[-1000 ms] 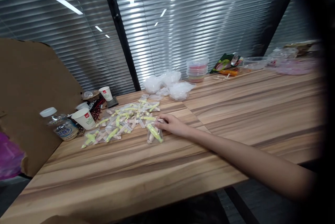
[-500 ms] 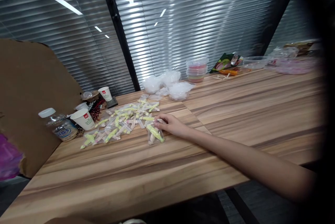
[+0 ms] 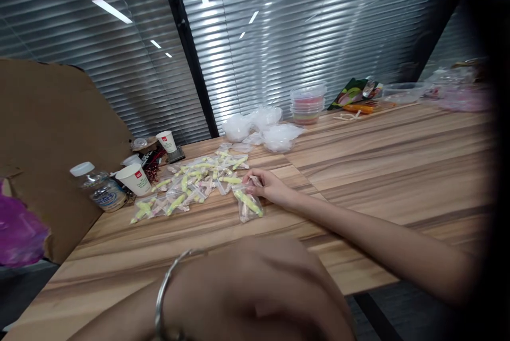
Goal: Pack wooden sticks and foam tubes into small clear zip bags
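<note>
My right hand point(image 3: 268, 185) reaches across the wooden table point(image 3: 382, 155), fingers curled and pinching the top of a small clear packet point(image 3: 249, 204) with a yellow-green stick inside. The packet lies on the table at the right edge of a spread of several similar packets point(image 3: 187, 187). My left hand point(image 3: 263, 288) fills the bottom foreground close to the camera, blurred, with a thin metal bangle point(image 3: 165, 288) on its wrist. Its fingers cannot be made out.
A brown cardboard box point(image 3: 51, 128) stands at the left with a pink bag point(image 3: 18, 229) beside it. A water bottle point(image 3: 99, 189) and two paper cups point(image 3: 136, 178) sit near the packets. Crumpled clear bags point(image 3: 258, 127), stacked plastic tubs point(image 3: 308, 103) and snack wrappers point(image 3: 353, 92) line the far edge by the blinds.
My left hand has risen into view at the bottom. My right hand has curled tighter on the packet's top, and the view has shifted slightly.
</note>
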`<state>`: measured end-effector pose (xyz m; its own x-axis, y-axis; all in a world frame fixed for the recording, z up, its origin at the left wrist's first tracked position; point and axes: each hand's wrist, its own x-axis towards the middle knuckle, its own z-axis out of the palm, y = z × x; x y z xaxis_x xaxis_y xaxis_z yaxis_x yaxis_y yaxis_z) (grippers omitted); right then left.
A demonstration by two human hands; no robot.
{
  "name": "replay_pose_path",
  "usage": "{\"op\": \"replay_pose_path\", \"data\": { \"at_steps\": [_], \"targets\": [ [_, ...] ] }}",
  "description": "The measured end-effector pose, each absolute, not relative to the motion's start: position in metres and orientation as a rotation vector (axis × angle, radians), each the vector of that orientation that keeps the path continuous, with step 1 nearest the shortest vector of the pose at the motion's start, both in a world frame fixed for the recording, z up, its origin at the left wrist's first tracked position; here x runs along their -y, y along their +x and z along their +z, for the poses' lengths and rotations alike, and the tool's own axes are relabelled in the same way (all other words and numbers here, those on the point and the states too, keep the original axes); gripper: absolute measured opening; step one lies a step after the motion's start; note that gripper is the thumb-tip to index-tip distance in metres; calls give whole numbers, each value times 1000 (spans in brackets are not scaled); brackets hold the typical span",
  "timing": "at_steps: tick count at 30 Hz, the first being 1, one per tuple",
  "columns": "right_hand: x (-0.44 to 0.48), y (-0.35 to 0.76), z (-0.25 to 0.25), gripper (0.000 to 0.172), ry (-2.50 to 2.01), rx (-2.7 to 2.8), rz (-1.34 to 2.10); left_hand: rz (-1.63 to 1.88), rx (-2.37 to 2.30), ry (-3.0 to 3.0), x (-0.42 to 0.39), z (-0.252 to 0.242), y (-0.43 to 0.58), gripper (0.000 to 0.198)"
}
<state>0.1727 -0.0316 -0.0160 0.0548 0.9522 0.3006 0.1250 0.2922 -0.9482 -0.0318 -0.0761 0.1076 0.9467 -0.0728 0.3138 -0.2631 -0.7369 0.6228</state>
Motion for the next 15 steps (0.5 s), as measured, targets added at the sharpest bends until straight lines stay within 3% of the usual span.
{"op": "replay_pose_path", "data": {
  "at_steps": [5, 11, 15],
  "targets": [
    [38, 157, -11, 28, -953, 1249, 989, 1007, -421, 2205, 24, 66, -23, 25],
    [48, 141, 0, 31, -949, 1315, 959, 704, -715, 1778, -6, 37, -24, 22],
    [48, 147, 1, 34, -1008, 1338, 835, 754, -731, 1770, -8, 18, -21, 26]
  ]
}}
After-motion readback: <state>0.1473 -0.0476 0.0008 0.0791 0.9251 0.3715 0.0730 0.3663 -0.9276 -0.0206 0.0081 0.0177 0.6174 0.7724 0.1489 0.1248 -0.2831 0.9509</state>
